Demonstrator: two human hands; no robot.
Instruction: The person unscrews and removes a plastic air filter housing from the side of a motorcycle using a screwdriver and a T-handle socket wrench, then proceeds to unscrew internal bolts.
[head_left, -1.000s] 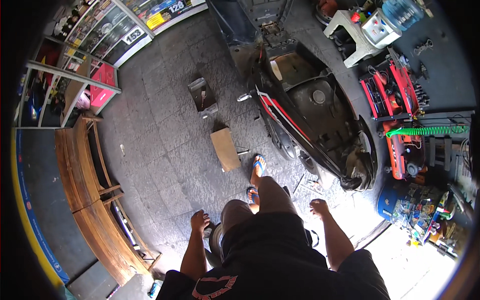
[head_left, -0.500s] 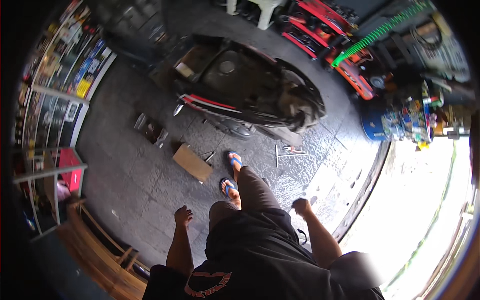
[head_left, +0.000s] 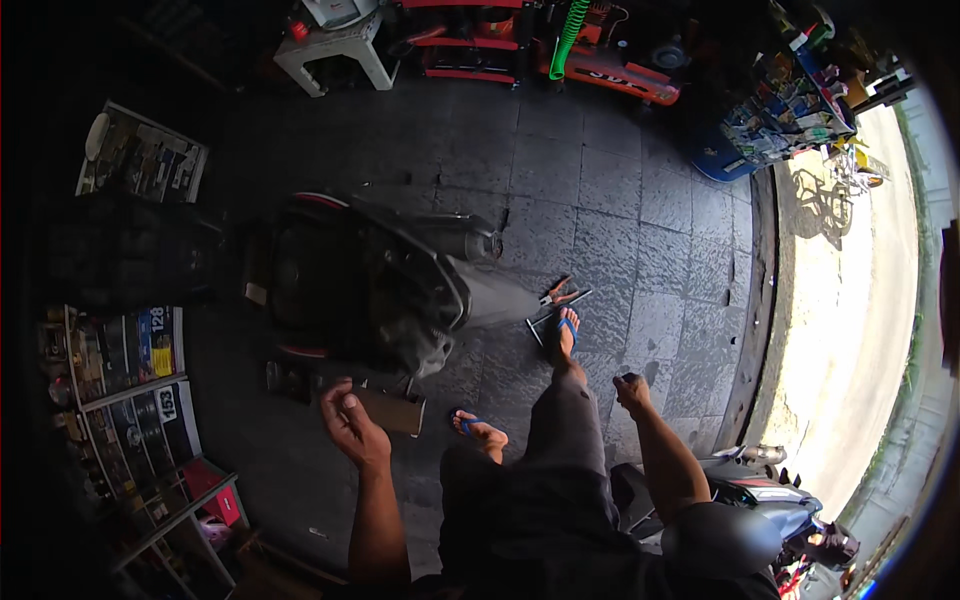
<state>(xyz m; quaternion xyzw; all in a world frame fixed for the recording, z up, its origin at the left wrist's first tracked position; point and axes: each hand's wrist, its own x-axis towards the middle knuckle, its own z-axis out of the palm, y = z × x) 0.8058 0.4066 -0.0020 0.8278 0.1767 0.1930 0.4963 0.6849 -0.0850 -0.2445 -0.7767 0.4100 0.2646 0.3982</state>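
The right sandal point(head_left: 570, 326) is right beside the red-handled pliers point(head_left: 563, 289) and the T-shaped tool point(head_left: 534, 332), just off the tail of the scooter point(head_left: 370, 280), so a careless step could kick them or turn the foot; the left sandal point(head_left: 466, 424) might likewise catch the brown board point(head_left: 397, 412) near the scooter's close side. The left hand point(head_left: 355, 425), loosely curled and half open with nothing visible in it, overlaps that board in view. The right hand point(head_left: 631, 392), out past the scooter's tail, is curled in; whether it holds anything I cannot tell. Counted: one scooter, one pair of pliers, one T-shaped tool, one board, two sandals, and, beyond the scooter, one white stool point(head_left: 345, 52) and one green coiled hose point(head_left: 569, 40).
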